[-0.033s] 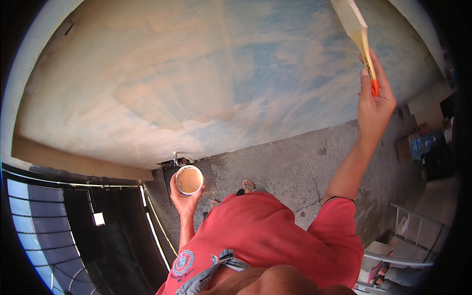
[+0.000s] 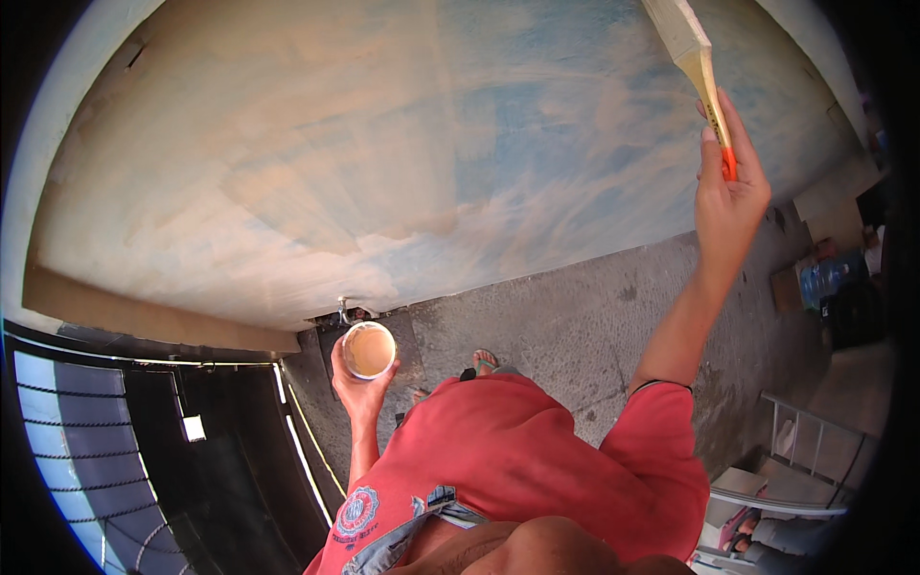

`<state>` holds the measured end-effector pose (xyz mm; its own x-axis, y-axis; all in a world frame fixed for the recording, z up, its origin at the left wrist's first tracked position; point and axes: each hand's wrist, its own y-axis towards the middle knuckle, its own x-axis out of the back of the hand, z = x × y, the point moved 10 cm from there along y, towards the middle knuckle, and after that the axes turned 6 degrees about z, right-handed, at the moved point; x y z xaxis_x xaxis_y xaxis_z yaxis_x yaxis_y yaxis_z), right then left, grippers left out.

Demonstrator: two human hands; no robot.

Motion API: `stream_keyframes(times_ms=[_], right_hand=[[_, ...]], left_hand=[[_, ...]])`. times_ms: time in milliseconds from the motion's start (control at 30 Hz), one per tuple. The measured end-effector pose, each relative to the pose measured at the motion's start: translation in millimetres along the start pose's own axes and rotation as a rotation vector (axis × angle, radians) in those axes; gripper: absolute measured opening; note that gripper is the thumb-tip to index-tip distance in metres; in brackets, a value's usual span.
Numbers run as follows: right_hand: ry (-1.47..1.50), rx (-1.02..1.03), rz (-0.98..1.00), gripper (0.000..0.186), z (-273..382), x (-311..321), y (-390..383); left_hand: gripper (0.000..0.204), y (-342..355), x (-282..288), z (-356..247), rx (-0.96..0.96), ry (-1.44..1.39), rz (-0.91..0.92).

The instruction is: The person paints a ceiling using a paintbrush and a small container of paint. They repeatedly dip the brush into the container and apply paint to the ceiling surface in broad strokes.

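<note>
Head view: the right hand is up high on the right side and holds a wide, flat paintbrush. Its thumb and fingers close around the wooden handle, near the orange end. The brush points up, with its pale bristles at the top edge of the view. I cannot tell if the bristles touch the wall.

The left hand is lower down, in front of the body. It holds a round white cup, with fingers curled around its side. Inside the cup is peach-colored paint.

The wall is big and has soft, cloudy patches of peach, pale pink and blue. A small metal tap sticks out near its bottom, just above the cup in the view. The person wears a red shirt and stands on a rough gray floor. A dark gate is on the left. Over on the right, a blue plastic bottle sits among other things.
</note>
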<state>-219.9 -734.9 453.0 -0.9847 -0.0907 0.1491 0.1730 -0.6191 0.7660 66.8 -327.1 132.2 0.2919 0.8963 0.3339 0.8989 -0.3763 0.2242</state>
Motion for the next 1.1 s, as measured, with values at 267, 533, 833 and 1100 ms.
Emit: stream_keyframes(times_ms=[267, 533, 833, 1100], right_hand=[[-0.474, 0.245, -0.035, 0.055, 17, -16, -4], [-0.479, 0.346, -0.009, 0.059, 7, -55, -13], [-0.457, 0.353, 0.026, 0.057, 24, -98, -4], [-0.401, 0.316, 0.075, 0.058, 25, -117, 12]], left_hand=[[0.092, 5, -2, 6, -0.040, 0.038, 0.041], [0.092, 7, -2, 14, -0.026, 0.039, 0.077], [0.092, 7, -1, 14, -0.004, 0.038, 0.068], [0.093, 4, 1, 19, 0.020, 0.050, 0.031]])
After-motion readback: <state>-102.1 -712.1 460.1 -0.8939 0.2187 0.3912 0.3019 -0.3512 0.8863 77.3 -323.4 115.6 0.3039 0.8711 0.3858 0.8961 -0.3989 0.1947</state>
